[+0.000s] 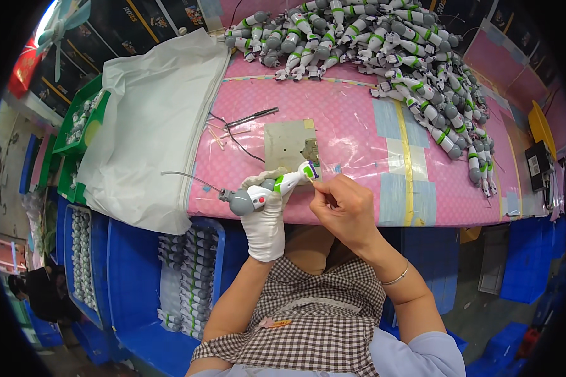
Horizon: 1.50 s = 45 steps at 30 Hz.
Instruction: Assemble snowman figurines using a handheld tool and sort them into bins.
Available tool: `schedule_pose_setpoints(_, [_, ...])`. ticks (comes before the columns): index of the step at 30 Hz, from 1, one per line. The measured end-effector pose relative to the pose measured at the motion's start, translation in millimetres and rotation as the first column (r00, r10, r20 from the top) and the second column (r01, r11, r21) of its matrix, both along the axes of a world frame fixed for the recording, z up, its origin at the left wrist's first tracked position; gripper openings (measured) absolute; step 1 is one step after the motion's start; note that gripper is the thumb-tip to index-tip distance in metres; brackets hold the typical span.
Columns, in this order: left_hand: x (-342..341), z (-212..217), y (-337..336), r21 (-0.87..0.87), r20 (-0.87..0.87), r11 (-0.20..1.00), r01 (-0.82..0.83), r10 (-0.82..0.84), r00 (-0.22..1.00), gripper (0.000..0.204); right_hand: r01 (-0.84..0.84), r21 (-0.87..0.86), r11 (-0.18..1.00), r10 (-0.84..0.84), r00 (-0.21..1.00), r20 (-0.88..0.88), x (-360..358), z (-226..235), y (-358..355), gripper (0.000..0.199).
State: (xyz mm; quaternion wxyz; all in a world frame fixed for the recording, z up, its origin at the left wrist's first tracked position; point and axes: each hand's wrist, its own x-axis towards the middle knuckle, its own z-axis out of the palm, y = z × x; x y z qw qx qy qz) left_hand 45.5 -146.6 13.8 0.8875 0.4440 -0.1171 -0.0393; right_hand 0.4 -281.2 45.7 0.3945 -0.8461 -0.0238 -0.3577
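My left hand (264,226), in a white glove, is wrapped round a toy limb (285,183) over the table's near edge. The limb is white with a green band, a red dot, a grey ball end at the left and a purple-trimmed tip at the right. From the ball end a thin grey wire (192,177) sticks out to the left. My bare right hand (346,204) is closed in a pinch at the purple-trimmed tip. Between its fingertips a thin pale stick shows in part; its far end is hidden. Just beyond the limb lies a metal plate (283,141).
Many similar toy limbs (358,38) are heaped at the back and right. A pen-like tool (251,117) and several thin sticks (215,135) lie left of the plate. White sheeting (151,125) covers the table's left. Blue bins (129,283) with parts stand below; a green tray (97,119) is far left.
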Motion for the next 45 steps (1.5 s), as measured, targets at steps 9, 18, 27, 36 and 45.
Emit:
schedule_pose_setpoints(9, [0.2, 0.8, -1.4, -0.016, -0.001, 1.000, 0.004, -0.004, 1.000, 0.039, 0.006, -0.131, 0.991, -0.002, 1.000, 0.029, -4.2, 2.0, -3.8, 0.013])
schedule_pose_setpoints(18, [7.8, 7.4, 15.3, -0.051, -0.068, 0.996, 0.068, -0.071, 0.995, 0.040, 0.196, 0.104, 0.975, -0.187, 0.978, -0.088, -24.5, -15.0, -44.6, 0.010])
schedule_pose_setpoints(27, [37.7, 23.3, 51.3, -0.428, -0.281, 0.874, 0.230, -0.371, 0.885, 0.062, 0.258, 0.092, 0.962, -0.233, 0.947, -0.222, -0.8, -47.7, -67.9, 0.009])
schedule_pose_setpoints(36, [39.6, 31.9, 64.5, -0.580, -0.342, 0.782, 0.227, -0.486, 0.804, 0.069, 0.232, 0.027, 0.972, -0.224, 0.958, -0.178, 2.4, -45.4, -63.8, 0.009])
schedule_pose_setpoints(45, [37.7, 32.3, 60.1, -0.868, -0.077, 0.368, 0.332, -0.762, 0.643, 0.070, 0.225, 0.020, 0.974, -0.219, 0.962, -0.166, 0.1, -44.5, -63.6, 0.009])
